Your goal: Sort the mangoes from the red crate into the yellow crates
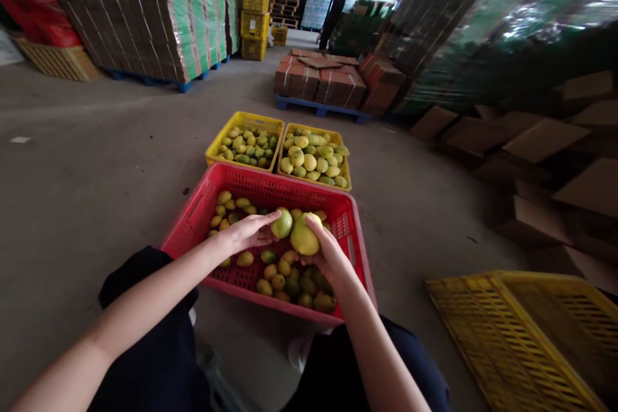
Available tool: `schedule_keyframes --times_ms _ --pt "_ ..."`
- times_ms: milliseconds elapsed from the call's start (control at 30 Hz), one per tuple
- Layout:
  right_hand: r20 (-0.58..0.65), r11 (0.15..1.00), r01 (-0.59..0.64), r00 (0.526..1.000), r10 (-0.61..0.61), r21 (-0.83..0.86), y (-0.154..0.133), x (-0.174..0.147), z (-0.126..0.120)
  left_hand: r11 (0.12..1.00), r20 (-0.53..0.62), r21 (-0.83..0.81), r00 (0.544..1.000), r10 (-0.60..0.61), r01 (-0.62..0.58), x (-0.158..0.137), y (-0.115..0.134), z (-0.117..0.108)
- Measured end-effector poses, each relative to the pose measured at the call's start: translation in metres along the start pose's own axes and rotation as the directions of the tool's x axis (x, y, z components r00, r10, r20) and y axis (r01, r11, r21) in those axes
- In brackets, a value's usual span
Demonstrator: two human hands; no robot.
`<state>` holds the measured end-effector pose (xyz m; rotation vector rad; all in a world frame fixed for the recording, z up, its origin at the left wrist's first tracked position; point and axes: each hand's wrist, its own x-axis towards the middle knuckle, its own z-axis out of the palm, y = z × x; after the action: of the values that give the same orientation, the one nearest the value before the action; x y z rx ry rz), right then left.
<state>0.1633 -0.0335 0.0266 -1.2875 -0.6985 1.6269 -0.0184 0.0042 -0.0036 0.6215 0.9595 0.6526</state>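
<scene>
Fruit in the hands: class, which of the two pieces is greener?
The green fruit held by the left hand. It also looks smaller than the yellow fruit held by the right hand.

Greenish fruit beside larger yellow fruit

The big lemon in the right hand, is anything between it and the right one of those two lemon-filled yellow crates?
Yes: the red crate's far wall stands between the big lemon and that yellow crate. Nothing else visible blocks the way.
</scene>
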Motion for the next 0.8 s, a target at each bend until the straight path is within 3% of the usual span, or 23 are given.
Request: schedule_keyframes --times_ms 67,133,267,433,633,800 --pt "0.060 0.984 -0.180 0.982 0.180 0.005 -0.003 0.002 0.001 0.999 -0.032 -0.032 0.999 -0.011 0.010 0.000 0.000 0.000" --pt "0.075 0.965 -0.261 0.963 0.259 0.014 -0.003 0.004 0.001 0.998 -0.058 -0.069 0.998 -0.014 0.010 0.000 0.001 0.001" --pt "0.041 0.984 -0.176 0.984 0.175 0.023 -0.001 0.005 0.000 0.989 -0.024 -0.148 0.999 -0.024 0.020 -0.004 0.005 0.006" --pt "0.089 0.999 -0.005 0.996 0.009 -0.046 0.006 0.002 0.003 0.985 0.056 -0.152 0.994 0.089 -0.080 -0.008 -0.001 0.013" --pt "0.070 0.999 -0.037 0.997 0.034 0.038 0.022 0.014 0.008 0.984 -0.048 -0.113 0.990 0.131 -0.136 -0.002 -0.008 0.012" --pt "0.073 0.973 -0.026 0.997 0.009 0.228 0.024 0.021 0.012 0.962 -0.161 -0.250 0.984 0.071 -0.110 0.007 -0.001 0.009"
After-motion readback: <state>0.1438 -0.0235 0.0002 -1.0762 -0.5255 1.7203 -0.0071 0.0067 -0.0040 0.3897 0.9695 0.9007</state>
